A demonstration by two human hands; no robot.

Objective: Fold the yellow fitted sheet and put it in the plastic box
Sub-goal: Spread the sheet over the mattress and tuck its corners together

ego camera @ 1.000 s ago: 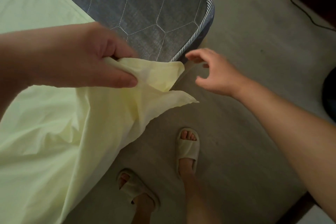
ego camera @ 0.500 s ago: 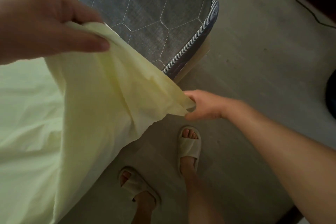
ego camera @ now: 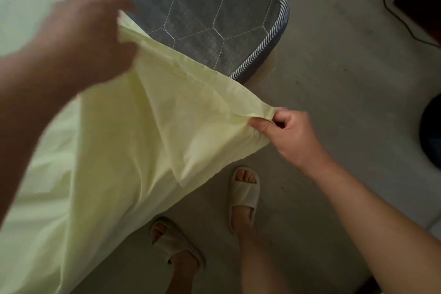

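The yellow fitted sheet (ego camera: 133,141) covers the left part of the bed and hangs over its side toward the floor. My left hand (ego camera: 86,38), blurred by motion, grips a bunched part of the sheet's edge above the mattress. My right hand (ego camera: 288,133) pinches the sheet's corner between thumb and fingers, out past the mattress corner. The cloth is stretched taut between my two hands. No plastic box is in view.
The grey quilted mattress (ego camera: 202,7) with striped piping lies bare at the top. My feet in beige slippers (ego camera: 243,193) stand on the grey floor (ego camera: 334,67). A black cable (ego camera: 386,7) runs at top right, and a dark round object (ego camera: 432,131) sits at the right edge.
My right hand reached down, took the sheet's corner and has pulled it out to the right. My left hand has lifted its part of the edge up over the mattress.
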